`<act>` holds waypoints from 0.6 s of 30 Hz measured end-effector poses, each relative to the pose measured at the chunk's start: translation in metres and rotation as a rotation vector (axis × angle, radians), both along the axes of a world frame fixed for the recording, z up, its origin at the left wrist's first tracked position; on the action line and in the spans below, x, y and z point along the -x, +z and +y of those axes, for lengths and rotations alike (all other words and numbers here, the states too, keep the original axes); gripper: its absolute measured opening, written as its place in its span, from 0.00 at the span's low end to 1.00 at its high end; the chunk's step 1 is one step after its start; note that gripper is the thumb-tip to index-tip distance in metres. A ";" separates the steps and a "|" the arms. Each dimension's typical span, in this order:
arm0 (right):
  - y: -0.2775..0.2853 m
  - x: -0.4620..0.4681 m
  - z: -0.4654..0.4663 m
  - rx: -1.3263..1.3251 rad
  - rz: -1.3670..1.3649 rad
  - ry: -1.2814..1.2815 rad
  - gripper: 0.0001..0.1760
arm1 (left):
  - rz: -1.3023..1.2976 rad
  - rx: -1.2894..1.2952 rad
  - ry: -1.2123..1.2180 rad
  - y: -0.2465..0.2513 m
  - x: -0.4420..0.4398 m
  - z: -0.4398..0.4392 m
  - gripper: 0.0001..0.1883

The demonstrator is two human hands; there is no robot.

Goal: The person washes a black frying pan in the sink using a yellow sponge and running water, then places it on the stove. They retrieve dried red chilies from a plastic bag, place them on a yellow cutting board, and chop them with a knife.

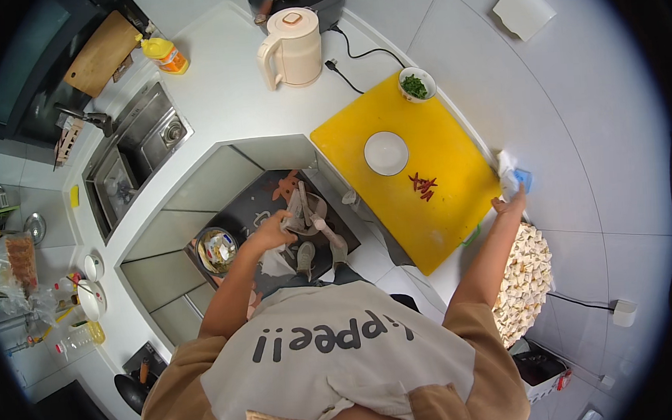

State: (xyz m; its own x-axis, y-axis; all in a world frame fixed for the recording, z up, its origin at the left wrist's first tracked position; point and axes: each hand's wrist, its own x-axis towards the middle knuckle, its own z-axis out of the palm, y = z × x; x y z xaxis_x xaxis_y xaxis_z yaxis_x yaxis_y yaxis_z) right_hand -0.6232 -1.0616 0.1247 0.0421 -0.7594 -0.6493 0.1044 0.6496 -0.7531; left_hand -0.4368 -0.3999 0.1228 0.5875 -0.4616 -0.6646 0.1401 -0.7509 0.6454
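My left hand (273, 234) is low over the floor mat, fingers curled beside a clear plastic container or bag (315, 211); whether it grips this is unclear. White crumpled plastic or paper (277, 264) hangs just below that hand. My right hand (511, 200) reaches to the wall side of the counter, its fingertips at a blue-and-white soft packet (522, 181) with white tissue-like material (506, 168). Whether they close on it is hidden. On the yellow cutting board (354, 122) lie dried red chilies (424, 186), near a white bowl (386, 153). A bowl of chopped greens (415, 85) stands at the board's far corner.
A cream electric kettle (297, 50) stands beyond the board, near loose power cords. The steel sink (149, 126) and a yellow bottle (166, 56) are at left. On the floor mat (243, 204) stands a waste bin (217, 251), left of my feet. A bumpy beige round item (525, 285) is below my right arm.
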 end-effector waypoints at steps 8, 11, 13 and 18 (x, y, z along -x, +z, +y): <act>-0.032 -0.048 0.314 0.538 0.195 1.663 0.31 | 0.040 0.233 0.106 -0.049 0.050 -0.054 0.62; -0.049 -0.055 0.385 0.592 0.324 1.867 0.46 | 0.038 0.324 0.135 -0.063 0.051 -0.063 0.55; -0.069 -0.061 0.408 0.763 0.488 1.957 0.54 | -0.138 0.243 0.104 -0.068 0.050 -0.065 0.37; -0.128 -0.078 0.432 0.676 0.493 2.194 0.58 | -0.398 0.058 0.078 -0.073 0.057 -0.059 0.21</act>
